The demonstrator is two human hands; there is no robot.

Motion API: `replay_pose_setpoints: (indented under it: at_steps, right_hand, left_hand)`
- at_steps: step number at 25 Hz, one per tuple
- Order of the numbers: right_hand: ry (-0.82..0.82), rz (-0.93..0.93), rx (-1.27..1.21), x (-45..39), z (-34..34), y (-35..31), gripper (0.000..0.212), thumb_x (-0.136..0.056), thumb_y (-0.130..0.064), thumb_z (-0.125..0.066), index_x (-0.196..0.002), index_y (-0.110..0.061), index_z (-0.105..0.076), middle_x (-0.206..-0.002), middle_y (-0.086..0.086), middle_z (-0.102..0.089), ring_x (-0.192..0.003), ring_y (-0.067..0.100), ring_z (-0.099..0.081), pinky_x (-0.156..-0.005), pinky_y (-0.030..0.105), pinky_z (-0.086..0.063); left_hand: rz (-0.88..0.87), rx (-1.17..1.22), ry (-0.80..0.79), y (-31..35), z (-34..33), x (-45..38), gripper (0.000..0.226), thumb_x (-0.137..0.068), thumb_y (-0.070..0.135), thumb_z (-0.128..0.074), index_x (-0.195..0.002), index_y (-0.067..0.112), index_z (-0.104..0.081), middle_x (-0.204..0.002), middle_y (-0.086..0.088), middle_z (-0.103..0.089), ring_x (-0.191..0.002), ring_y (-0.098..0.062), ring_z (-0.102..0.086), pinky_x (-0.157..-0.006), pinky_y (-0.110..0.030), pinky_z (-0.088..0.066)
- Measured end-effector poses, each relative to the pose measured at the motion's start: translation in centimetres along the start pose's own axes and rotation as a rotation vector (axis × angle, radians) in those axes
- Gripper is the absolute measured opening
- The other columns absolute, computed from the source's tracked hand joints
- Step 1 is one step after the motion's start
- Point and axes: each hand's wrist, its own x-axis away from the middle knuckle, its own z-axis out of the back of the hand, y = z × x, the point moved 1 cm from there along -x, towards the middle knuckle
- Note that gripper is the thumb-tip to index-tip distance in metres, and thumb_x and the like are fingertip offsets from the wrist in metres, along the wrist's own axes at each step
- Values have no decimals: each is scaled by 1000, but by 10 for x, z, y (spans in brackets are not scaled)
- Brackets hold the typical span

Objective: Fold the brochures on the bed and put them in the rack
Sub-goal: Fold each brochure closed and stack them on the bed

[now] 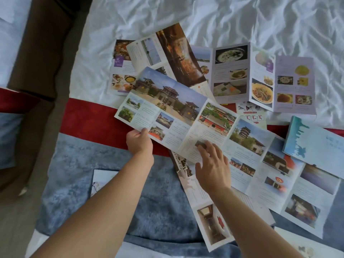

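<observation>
Brochures lay scattered across the bed (242,19), most of them unfolded and overlapping on the wrinkled white sheet, the red bed runner (93,123) and the blue blanket (111,211). The long temple brochure (167,101), printed with photographs of temples and pagodas, stretched diagonally from the middle of the bed toward the lower right, its left end raised off the runner. The left hand (138,141) was clamped on that brochure's near left edge, thumb on top of the paper and fingers underneath. The right hand (212,166) rested flat on the brochure's middle panels with fingers spread apart, gripping nothing, fingertips pressing near a crease. Behind it, a food brochure (264,77) stood partly folded in zigzag panels on the white sheet, and a brown-paneled brochure (178,54) lay across another food leaflet (119,71) at the left. A pale blue brochure (316,144) sat at the right edge, overlapping the long one's far end. Under the right forearm, another unfolded brochure (210,220) ran toward the bottom of the view, and a small white booklet (101,180) peeked out beside the left forearm on the blanket.
</observation>
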Motion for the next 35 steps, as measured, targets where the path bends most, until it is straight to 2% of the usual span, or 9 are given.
replay_pose_setpoints:
  at_steps: [4,7,10,16,21,23,26,30,35]
  right_hand:
    - [-6,-64,12,-2,3,-9,66,-91,-34,-64,-150,-21,-38,-156,0,-37,-145,25,-28,-116,44,-30]
    - [-3,-100,-27,-6,6,-12,65,-93,-36,-60,-151,-20,-34,-157,1,-37,-146,26,-29,-117,45,-28]
    - [17,-116,-28,-5,9,-12,62,-94,-37,-58,-149,-20,-34,-156,2,-38,-146,26,-29,-118,45,-27]
    - [14,-188,-50,-1,9,-3,61,-97,-39,-52,-151,-19,-32,-159,3,-33,-148,27,-26,-120,46,-25]
    - [-3,-234,-115,5,7,4,62,-98,-40,-51,-153,-22,-29,-161,0,-30,-149,25,-23,-122,47,-23]
    - [-9,-253,-134,6,8,5,62,-98,-41,-52,-152,-23,-29,-161,0,-29,-149,25,-22,-121,48,-25]
    - [-3,-304,-146,9,13,10,63,-98,-41,-52,-152,-23,-26,-162,2,-26,-149,28,-21,-120,49,-27]
    - [-10,-381,-163,17,18,26,69,-96,-44,-55,-152,-21,-23,-162,4,-24,-148,30,-24,-116,50,-30]
    - [-24,-414,-231,35,23,41,71,-94,-41,-57,-152,-21,-20,-155,4,-35,-133,30,-46,-106,48,-45]
  left_hand:
    - [-391,-251,-60,4,11,0,21,-94,11,-57,-114,18,-56,-112,2,-64,-90,-16,-62,-69,-29,-49]
    - [-670,-366,-118,-1,20,5,24,-93,5,-56,-115,16,-58,-106,5,-54,-85,-11,-58,-62,-10,-41]
    - [-768,-465,-179,-12,26,6,27,-90,-4,-50,-104,16,-62,-108,3,-57,-97,-16,-59,-65,-17,-44]
    - [-652,-547,-292,-5,16,-2,34,-95,18,-55,-129,18,-58,-127,0,-62,-114,-20,-55,-92,-38,-48]
    - [-566,-544,-294,10,-2,-1,16,-92,27,-59,-104,18,-62,-102,1,-63,-89,-15,-58,-64,-22,-40]
    - [-413,-462,-341,13,-6,4,6,-91,23,-57,-90,20,-62,-94,2,-69,-82,-14,-65,-55,-25,-49]
    - [-210,-272,-344,15,-4,12,11,-86,13,-54,-84,20,-63,-89,-3,-72,-80,-19,-71,-55,-34,-60]
    - [9,7,-289,19,4,28,11,-83,9,-58,-78,17,-65,-81,-6,-71,-70,-18,-68,-54,-29,-58]
    - [152,107,-410,8,1,62,11,-86,10,-57,-82,15,-66,-86,-8,-70,-79,-22,-68,-74,-40,-59]
